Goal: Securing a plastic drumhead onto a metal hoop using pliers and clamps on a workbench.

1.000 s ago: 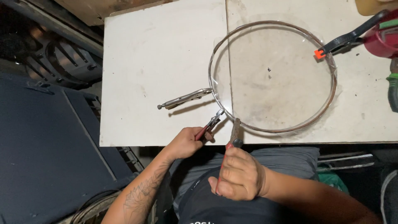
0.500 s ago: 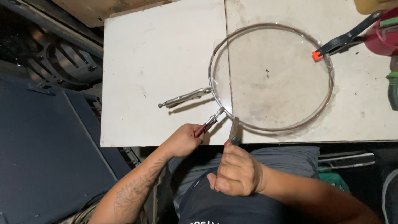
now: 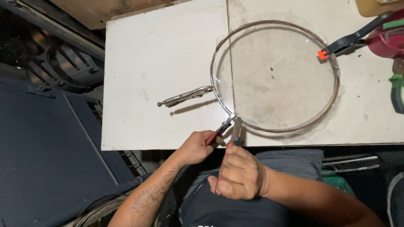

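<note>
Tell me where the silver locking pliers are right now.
In the head view, the silver locking pliers lie on the white table, clamped to the metal hoop at its left edge.

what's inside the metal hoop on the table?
Inside the metal hoop only the scuffed white table shows, with a board seam and dark specks, apparently through a clear film. Both hands' tools meet at the near rim; that joint is covered.

Thin shiny metal wire hoop [image 3: 336, 90], glossy steel locking pliers [image 3: 185, 96], matt, scuffed white board surface [image 3: 160, 63], red plastic-handled pliers [image 3: 219, 132]
</note>
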